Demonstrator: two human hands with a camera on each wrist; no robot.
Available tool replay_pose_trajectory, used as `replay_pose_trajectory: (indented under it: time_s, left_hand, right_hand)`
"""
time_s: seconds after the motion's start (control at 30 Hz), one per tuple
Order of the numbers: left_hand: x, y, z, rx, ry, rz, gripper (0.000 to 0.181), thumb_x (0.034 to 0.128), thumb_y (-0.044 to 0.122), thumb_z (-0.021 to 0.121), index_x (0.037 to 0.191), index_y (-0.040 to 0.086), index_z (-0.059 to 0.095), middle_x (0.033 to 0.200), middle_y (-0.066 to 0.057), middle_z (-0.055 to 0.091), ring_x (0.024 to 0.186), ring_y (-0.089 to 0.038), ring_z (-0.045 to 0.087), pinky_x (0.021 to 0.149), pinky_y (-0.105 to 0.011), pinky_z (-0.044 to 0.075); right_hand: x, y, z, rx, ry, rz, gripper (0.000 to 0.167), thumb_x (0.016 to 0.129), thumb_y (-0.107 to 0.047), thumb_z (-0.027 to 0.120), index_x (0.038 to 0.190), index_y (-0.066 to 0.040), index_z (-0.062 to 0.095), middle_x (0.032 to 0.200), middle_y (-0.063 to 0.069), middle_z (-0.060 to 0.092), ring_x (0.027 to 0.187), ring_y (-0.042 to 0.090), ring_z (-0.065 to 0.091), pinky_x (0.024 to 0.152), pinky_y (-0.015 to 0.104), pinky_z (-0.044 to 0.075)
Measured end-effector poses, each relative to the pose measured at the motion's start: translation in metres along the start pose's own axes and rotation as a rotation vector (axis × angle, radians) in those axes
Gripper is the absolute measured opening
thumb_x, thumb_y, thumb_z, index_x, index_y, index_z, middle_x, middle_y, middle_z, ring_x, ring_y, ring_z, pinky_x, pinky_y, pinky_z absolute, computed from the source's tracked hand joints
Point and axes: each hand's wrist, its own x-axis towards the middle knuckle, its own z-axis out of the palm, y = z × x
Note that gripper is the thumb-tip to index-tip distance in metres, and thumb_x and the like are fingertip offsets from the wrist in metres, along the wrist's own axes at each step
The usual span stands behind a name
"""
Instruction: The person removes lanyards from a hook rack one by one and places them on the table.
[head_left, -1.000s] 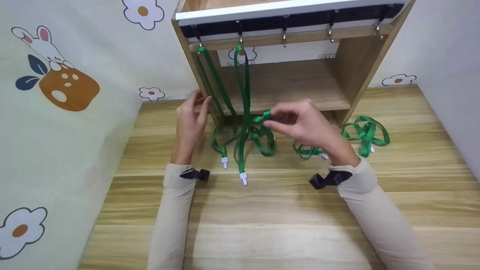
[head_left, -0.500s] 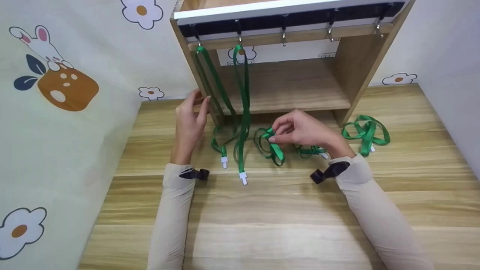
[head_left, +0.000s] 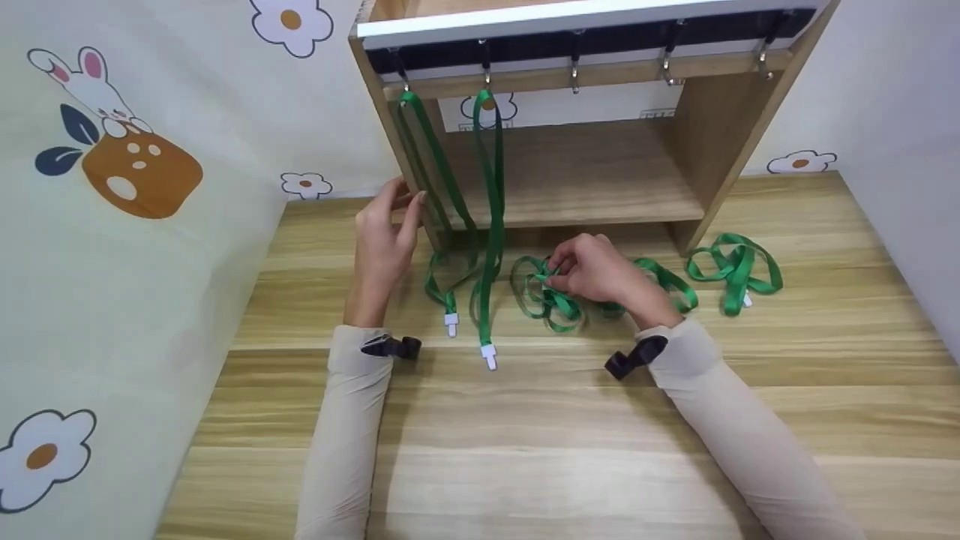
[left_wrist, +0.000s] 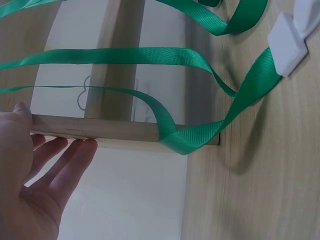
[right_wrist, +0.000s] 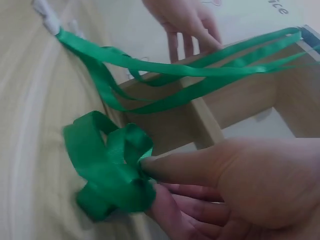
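Two green lanyards hang from the leftmost hooks of a wooden rack; the second lanyard ends in a white clip low over the table. My left hand rests on the rack's left side panel, fingers along its outer face and thumb at the front edge, as the left wrist view also shows. With thumb and fingertips my right hand pinches a bundled green lanyard just above the table, in front of the rack. In the right wrist view that bundle is looped between the fingertips.
Another green lanyard lies partly behind the right hand, and a further coiled lanyard lies right of the rack. Three metal hooks on the right of the black strip carry nothing. A patterned wall stands at the left.
My right hand has moved down from beside the hanging lanyards to near the table, with the bundle lowered. The lanyard behind my wrist has shifted right and spread. The left hand has stayed in place.
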Motion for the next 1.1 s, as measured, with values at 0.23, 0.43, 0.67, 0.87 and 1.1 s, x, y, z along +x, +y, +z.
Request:
replay_pose_trajectory:
  time_s: [0.23,0.43,0.67,0.87,1.1]
  left_hand:
    - [0.001,0.001,0.001,-0.005,-0.01,-0.015,0.038,0.1104,0.032,0.064,0.138,0.007,0.068,0.131,-0.013,0.077,0.116,-0.021,0.077,0.085,-0.042,0.07]
    - [0.0,0.002,0.0,-0.018,-0.012,-0.027,0.038,0.1101,0.033,0.065,0.139,0.008,0.068,0.132,-0.011,0.076,0.116,-0.021,0.077,0.085,-0.042,0.07]
    - [0.0,0.002,-0.001,0.003,0.0,-0.013,0.038,0.1101,0.033,0.065,0.138,0.008,0.068,0.131,-0.011,0.077,0.115,-0.021,0.077,0.082,-0.035,0.07]
    - [0.0,0.002,0.0,0.01,0.013,-0.008,0.036,0.1101,0.032,0.065,0.137,0.008,0.069,0.13,-0.012,0.077,0.115,-0.021,0.077,0.082,-0.036,0.07]
    - [0.0,0.003,-0.001,0.015,0.007,-0.016,0.037,0.1104,0.032,0.064,0.138,0.009,0.068,0.132,-0.012,0.077,0.116,-0.021,0.077,0.083,-0.037,0.07]
  right_hand:
    - [0.001,0.002,0.0,0.082,-0.054,-0.044,0.028,0.098,-0.014,0.082,0.123,-0.004,0.077,0.117,0.015,0.081,0.107,0.03,0.08,0.097,0.048,0.066]
    - [-0.002,0.001,-0.008,0.11,-0.041,-0.051,0.026,0.101,-0.016,0.078,0.124,-0.005,0.077,0.118,0.012,0.081,0.108,0.027,0.079,0.091,0.042,0.066]
    - [-0.007,-0.001,-0.022,0.128,0.04,-0.109,0.019,0.103,-0.013,0.075,0.12,-0.006,0.079,0.115,0.011,0.081,0.103,0.025,0.077,0.085,0.029,0.063]
    - [-0.013,-0.008,-0.031,0.177,0.155,-0.07,0.014,0.104,-0.02,0.075,0.115,-0.013,0.081,0.112,0.008,0.081,0.1,0.022,0.075,0.08,0.02,0.06]
    - [-0.026,-0.004,-0.042,0.253,0.358,-0.103,0.022,0.103,-0.029,0.076,0.116,-0.012,0.081,0.108,0.007,0.081,0.091,0.02,0.074,0.075,0.018,0.06]
